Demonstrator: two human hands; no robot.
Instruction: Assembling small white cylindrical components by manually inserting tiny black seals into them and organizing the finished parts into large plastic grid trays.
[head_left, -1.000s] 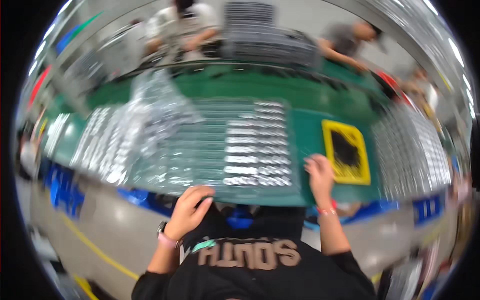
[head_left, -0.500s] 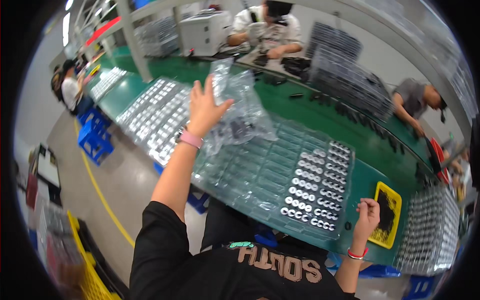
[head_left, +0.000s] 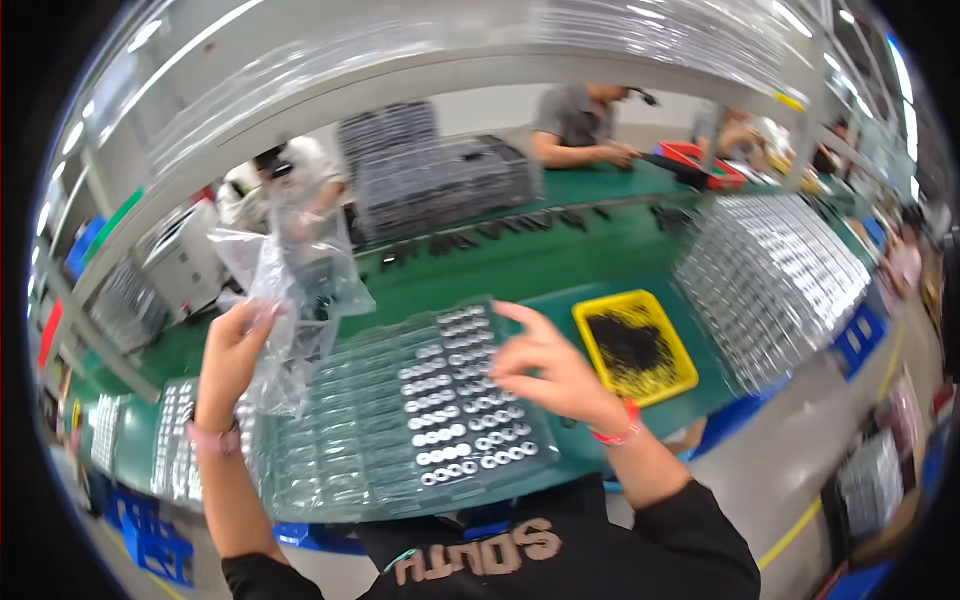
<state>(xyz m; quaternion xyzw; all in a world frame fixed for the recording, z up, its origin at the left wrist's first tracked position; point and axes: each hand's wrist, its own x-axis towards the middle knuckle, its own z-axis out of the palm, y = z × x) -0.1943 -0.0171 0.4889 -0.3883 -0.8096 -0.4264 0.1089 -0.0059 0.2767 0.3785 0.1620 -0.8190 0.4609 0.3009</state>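
My left hand (head_left: 232, 360) is closed on the edge of a clear plastic bag (head_left: 290, 345), which is lifted over the left part of a clear compartmented tray (head_left: 325, 455). Some dark contents show through the bag, too blurred to name. Small white rings (head_left: 465, 432) sit in rows in the tray's right part, while its left compartments hold nothing visible. Above the right edge of these rows hovers my right hand (head_left: 545, 365), open, its fingers apart and nothing seen between them.
Right of the tray stands a yellow bin (head_left: 686, 362) of small black pieces. Beyond it rises a stack of clear trays (head_left: 770, 290). Another filled tray (head_left: 175, 440) lies to the left. Co-workers sit across the green bench (head_left: 440, 272), under a low overhead shelf beam (head_left: 450, 85).
My view has swung to the right. My left hand has taken hold of the plastic bag and raised it. My right hand has moved from beside the yellow bin to over the white rings.
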